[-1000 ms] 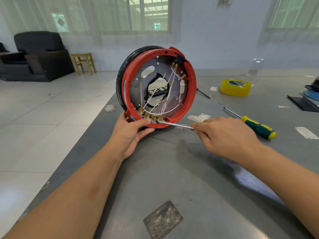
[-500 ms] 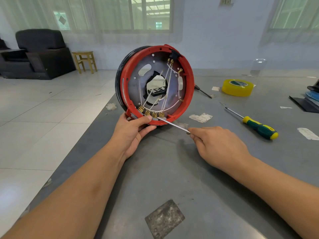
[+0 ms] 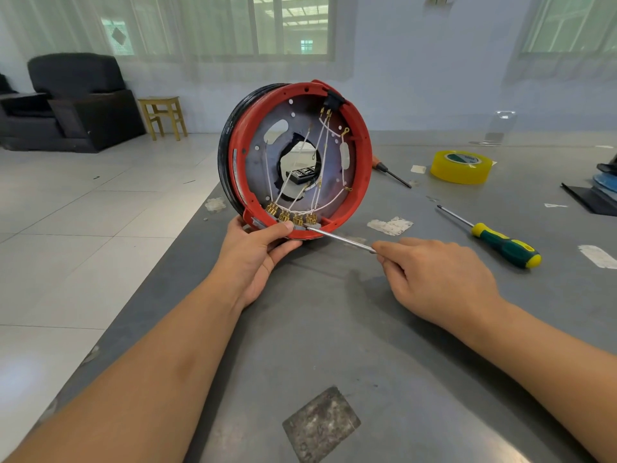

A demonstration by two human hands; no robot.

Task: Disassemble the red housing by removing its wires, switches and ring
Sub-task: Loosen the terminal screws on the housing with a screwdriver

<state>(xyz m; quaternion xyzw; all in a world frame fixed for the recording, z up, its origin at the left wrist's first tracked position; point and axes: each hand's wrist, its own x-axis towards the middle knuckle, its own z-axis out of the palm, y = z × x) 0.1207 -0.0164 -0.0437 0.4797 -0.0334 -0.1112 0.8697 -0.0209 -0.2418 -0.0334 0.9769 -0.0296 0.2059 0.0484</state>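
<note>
Red housing (image 3: 362, 168) upright near table edge (image 3: 187, 228), hands apparently gripping.

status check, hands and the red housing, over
Left hand grips red housing rim. Right hand holds metal tool at brass terminals. Wires attached.

Tool handle: your right hand (image 3: 434, 279) hides it; you see only the metal shaft (image 3: 340, 240).
Housing underside: your left hand (image 3: 257, 259) covers the red housing (image 3: 362, 182) where it meets the table (image 3: 367, 345).
Right edge: dark and blue objects (image 3: 604, 192) are cut off, unidentifiable.
Far screwdriver (image 3: 390, 172): its handle sits behind the housing.
</note>
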